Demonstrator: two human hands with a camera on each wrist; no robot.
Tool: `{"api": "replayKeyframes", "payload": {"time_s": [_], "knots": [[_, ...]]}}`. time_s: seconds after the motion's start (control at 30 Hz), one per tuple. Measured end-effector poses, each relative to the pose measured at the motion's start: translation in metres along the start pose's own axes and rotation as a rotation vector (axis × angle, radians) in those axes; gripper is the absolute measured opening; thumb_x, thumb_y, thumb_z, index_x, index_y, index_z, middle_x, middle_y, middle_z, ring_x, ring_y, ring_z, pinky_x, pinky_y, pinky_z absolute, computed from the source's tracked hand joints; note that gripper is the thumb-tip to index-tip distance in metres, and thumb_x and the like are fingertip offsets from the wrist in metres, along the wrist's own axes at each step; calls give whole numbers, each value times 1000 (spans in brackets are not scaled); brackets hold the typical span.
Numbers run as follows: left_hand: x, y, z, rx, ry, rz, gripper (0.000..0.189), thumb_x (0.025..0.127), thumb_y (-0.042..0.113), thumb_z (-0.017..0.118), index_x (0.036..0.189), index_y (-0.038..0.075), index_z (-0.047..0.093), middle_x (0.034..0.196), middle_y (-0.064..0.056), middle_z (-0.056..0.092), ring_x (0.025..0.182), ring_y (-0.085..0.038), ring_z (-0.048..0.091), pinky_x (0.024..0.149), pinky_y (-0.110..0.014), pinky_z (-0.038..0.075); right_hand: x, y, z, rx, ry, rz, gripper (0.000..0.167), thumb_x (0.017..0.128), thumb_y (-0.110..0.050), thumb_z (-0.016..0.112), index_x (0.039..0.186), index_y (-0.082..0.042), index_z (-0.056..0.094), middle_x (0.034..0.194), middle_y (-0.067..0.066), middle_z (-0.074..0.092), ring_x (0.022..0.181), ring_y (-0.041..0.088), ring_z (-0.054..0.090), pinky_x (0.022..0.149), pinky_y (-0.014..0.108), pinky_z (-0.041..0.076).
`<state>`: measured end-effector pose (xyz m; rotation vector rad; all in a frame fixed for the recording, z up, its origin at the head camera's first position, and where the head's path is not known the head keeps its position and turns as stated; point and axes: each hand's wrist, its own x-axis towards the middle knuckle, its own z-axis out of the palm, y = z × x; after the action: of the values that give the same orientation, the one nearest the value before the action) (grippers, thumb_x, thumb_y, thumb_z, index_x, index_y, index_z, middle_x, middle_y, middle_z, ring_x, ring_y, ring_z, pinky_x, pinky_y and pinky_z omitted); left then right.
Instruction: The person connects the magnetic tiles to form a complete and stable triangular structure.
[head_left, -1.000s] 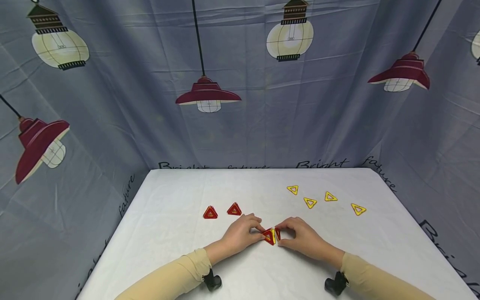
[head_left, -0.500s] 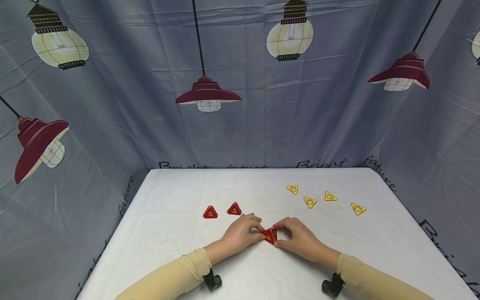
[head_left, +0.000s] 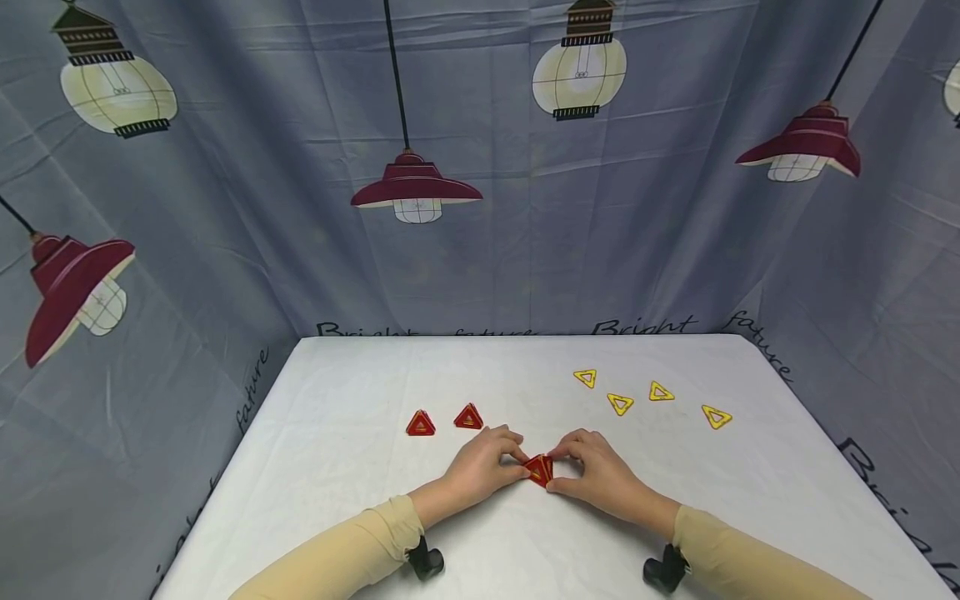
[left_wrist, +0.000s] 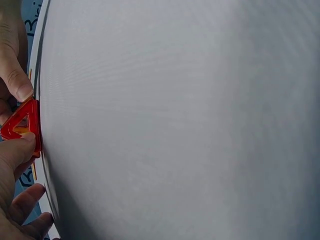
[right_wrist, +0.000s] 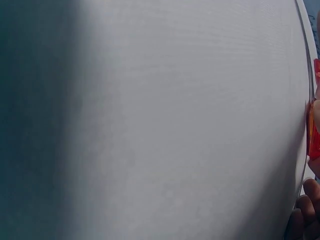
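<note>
At far left, a grey curtain (head_left: 292, 167) printed with lamps stands behind the bench (head_left: 337, 383). A tan left sleeve (head_left: 345, 542) enters from the near edge; a black wrist device (head_left: 425, 562) sits below its cuff. Beyond lie two red triangles, the first (head_left: 421, 423) left of the second (head_left: 468, 417), near each other but apart. The left hand (head_left: 480, 465) follows, its grip narrowed to a pinch on the red block (head_left: 538, 471), thumb over the face. This block, triangular with an open centre, is between the hands, near the middle of the bench; whether it touches the cloth cannot be told. The right hand (head_left: 603, 473) has its grip partly spread, thumb and forefinger holding the block's right side. Farther back and rightward lie four flat yellow triangles, the rightmost (head_left: 708, 417) set apart. A tan right sleeve (head_left: 750, 554) closes the row.
</note>
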<state>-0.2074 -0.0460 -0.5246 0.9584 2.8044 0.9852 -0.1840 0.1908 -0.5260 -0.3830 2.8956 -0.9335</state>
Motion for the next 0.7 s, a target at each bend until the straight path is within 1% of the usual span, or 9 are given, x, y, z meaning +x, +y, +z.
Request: {"api": "replayKeyframes", "payload": {"time_s": [0.13, 0.23, 0.4, 0.47, 0.53, 0.63, 0.7], "knots": [[0, 0, 0, 30, 12, 7, 12, 90, 27, 81, 99, 19, 82, 127, -1, 69, 128, -21, 58, 111, -42, 42, 0, -1, -1, -11, 5, -6, 39, 72, -43, 93, 103, -28, 76, 105, -16, 57, 102, 9, 48, 89, 37, 49], [-1, 1, -1, 78, 30, 23, 13, 89, 29, 82, 99, 21, 82, 124, 1, 71, 122, -18, 61, 103, -36, 48, 0, -2, -1, -21, 7, -6, 39, 72, -43, 93, 104, -27, 77, 105, -15, 57, 103, 10, 48, 89, 37, 49], [0, 2, -2, 156, 50, 34, 14, 88, 32, 81, 99, 23, 83, 120, 4, 72, 115, -16, 63, 97, -34, 50, 0, -4, -2, -46, 16, -9, 41, 73, -42, 93, 108, -25, 78, 101, -15, 57, 98, 9, 48, 83, 34, 48], [1, 4, -2, 184, 57, 27, 14, 88, 33, 81, 98, 24, 83, 113, 6, 72, 108, -15, 64, 91, -31, 51, 1, -5, -2, -54, 22, -13, 42, 74, -41, 92, 109, -24, 78, 99, -15, 57, 95, 8, 47, 81, 33, 47], [2, 4, -3, 206, 63, 11, 14, 88, 34, 81, 98, 25, 83, 103, 8, 71, 96, -11, 62, 81, -27, 50, 2, -5, -2, -59, 30, -17, 42, 75, -40, 92, 111, -23, 78, 98, -14, 58, 93, 8, 48, 79, 32, 47], [4, 5, -4, 195, 58, -31, 14, 88, 34, 81, 99, 25, 82, 86, 12, 65, 78, -4, 55, 66, -22, 45, 6, -5, -2, -67, 45, -26, 44, 76, -39, 91, 114, -21, 78, 95, -13, 59, 91, 8, 48, 77, 32, 46], [5, 5, -4, 178, 50, -58, 14, 89, 33, 80, 100, 24, 82, 81, 14, 62, 72, 0, 51, 61, -21, 42, 9, -5, -2, -79, 52, -35, 45, 77, -39, 91, 116, -20, 78, 95, -12, 60, 89, 9, 48, 76, 32, 45]]}}
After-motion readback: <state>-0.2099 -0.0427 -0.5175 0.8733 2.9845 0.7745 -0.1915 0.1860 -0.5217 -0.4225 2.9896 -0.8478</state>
